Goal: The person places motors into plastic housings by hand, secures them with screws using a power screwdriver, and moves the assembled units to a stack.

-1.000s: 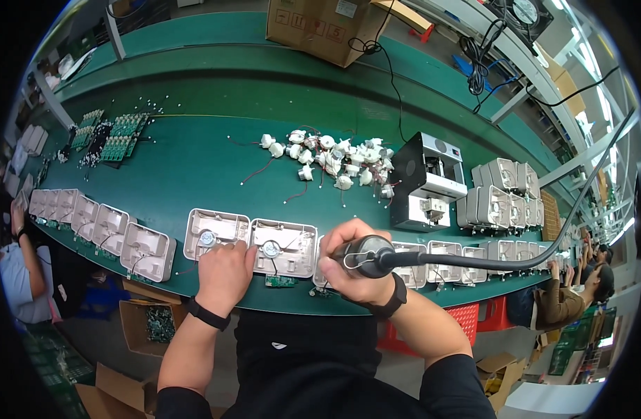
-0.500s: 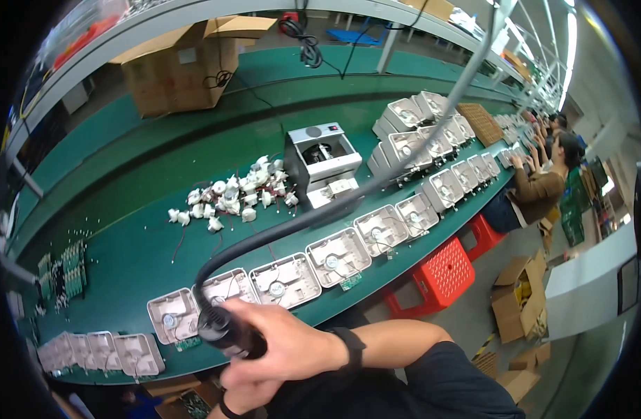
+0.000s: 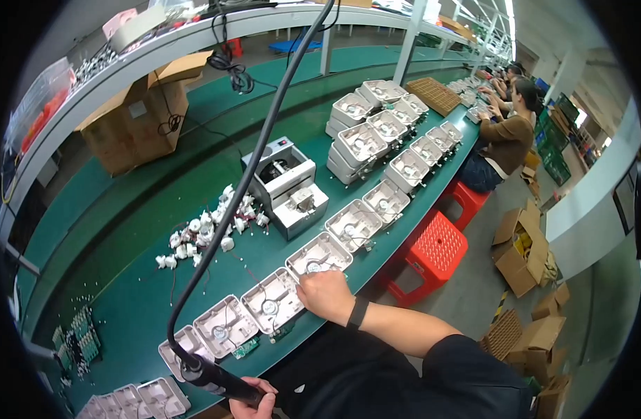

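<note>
My left hand [image 3: 254, 401] is closed round the lower end of a black electric screwdriver [image 3: 222, 381], whose tip is out of sight. A thick black cable [image 3: 231, 209] rises from its other end. My right hand [image 3: 326, 292], fingers curled, rests at the near edge of a light-grey plastic housing [image 3: 319, 253]; whatever its fingertips hold is hidden. To its left lie more open housings with wires and a round disc inside, such as one housing [image 3: 273, 302]. A green circuit board [image 3: 246, 348] hangs at the near side of another.
A grey machine [image 3: 282, 185] stands behind the row, beside a heap of white parts [image 3: 202, 230]. Stacked housings [image 3: 362, 143] fill the back right. Red stools [image 3: 437, 246] stand along the bench's near edge. Farther right, a co-worker [image 3: 512, 133] sits. A cardboard box [image 3: 135, 129] is at back left.
My right hand has left the screwdriver and moved right to a housing. My left hand now holds the screwdriver, lower and nearer me. The view has turned, shifting the bench.
</note>
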A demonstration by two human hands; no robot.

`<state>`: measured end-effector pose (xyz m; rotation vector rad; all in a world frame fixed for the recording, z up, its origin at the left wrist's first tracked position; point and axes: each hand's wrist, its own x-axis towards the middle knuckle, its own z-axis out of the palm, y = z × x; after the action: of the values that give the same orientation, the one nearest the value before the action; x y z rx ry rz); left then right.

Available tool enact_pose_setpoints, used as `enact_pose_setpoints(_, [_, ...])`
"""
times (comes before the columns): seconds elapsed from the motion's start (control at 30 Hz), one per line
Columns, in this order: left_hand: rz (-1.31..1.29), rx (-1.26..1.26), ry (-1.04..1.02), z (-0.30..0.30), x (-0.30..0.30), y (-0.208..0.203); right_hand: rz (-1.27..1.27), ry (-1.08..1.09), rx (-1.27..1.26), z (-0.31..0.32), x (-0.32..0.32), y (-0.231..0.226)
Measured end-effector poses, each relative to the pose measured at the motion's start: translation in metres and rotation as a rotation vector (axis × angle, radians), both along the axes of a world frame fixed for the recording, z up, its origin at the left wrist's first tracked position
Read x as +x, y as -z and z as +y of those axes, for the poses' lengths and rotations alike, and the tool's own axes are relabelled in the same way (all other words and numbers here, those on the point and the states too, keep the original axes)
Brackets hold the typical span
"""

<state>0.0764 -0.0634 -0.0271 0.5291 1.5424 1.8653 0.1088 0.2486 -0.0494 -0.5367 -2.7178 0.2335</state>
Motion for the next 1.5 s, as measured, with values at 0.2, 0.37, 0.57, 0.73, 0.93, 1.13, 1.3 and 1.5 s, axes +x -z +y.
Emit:
enact_pose_setpoints(0.2, [0.023, 0.014, -0.015, 0.006, 0.001, -0.004, 0.113, 0.004, 0.05, 0.014, 0.024, -0.065])
enact_pose_setpoints(0.37, [0.04, -0.028, -0.019, 0.013, -0.002, -0.007, 0.154, 0.167, 0.17, 0.105, 0.046, -0.07])
enact_pose_setpoints(0.57, [0.046, -0.027, 0.012, 0.029, 0.0, -0.012, -0.036, 0.288, 0.254, 0.196, 0.078, -0.05])
enact_pose_setpoints(0.73, [0.113, -0.139, 0.057, 0.04, -0.002, -0.018, 0.114, 0.304, 0.224, 0.165, 0.07, -0.056])
enact_pose_setpoints(0.93, [0.536, -0.491, 0.368, 0.095, -0.016, -0.033, 0.063, -0.401, -0.9, 0.022, 0.045, -0.089])
enact_pose_setpoints(1.13, [0.7, -0.345, 0.15, 0.105, -0.021, -0.039, 0.42, -0.522, -1.89, -0.021, 0.023, -0.068])
enact_pose_setpoints(1.3, [0.997, -1.005, -0.482, 0.037, -0.079, -0.009, 0.803, -0.457, -1.513, 0.01, 0.01, -0.081])
enact_pose_setpoints(1.5, [1.002, -1.022, -0.394, 0.031, -0.095, 0.012, 0.691, -0.37, -1.167, 0.045, -0.01, -0.055])
